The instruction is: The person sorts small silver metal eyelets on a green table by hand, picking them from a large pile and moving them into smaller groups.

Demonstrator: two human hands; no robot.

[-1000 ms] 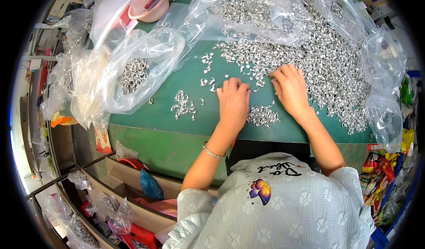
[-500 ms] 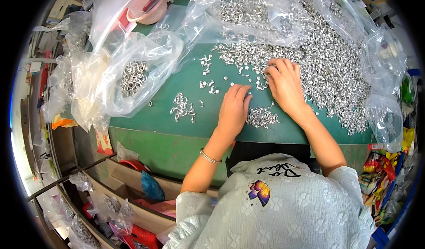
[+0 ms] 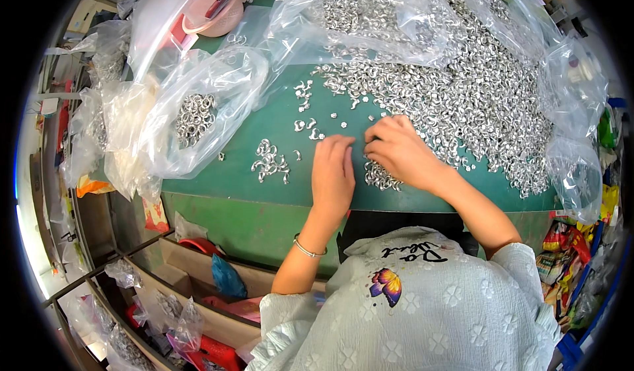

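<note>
Sorting looks barely begun: both hands, left hand (image 3: 333,173) flat and right hand (image 3: 396,150) pinching, pick at the silver rings (image 3: 475,94) heaped upper right on the green surface (image 3: 224,179), a small sorted cluster (image 3: 269,163) lying centre-left.

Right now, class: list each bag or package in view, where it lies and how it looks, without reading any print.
Clear plastic bag: left of the hands, holding silver rings.
Large clear bag: top centre, over the silver pile.
Colourful packets: lower right edge, red and yellow.
</note>
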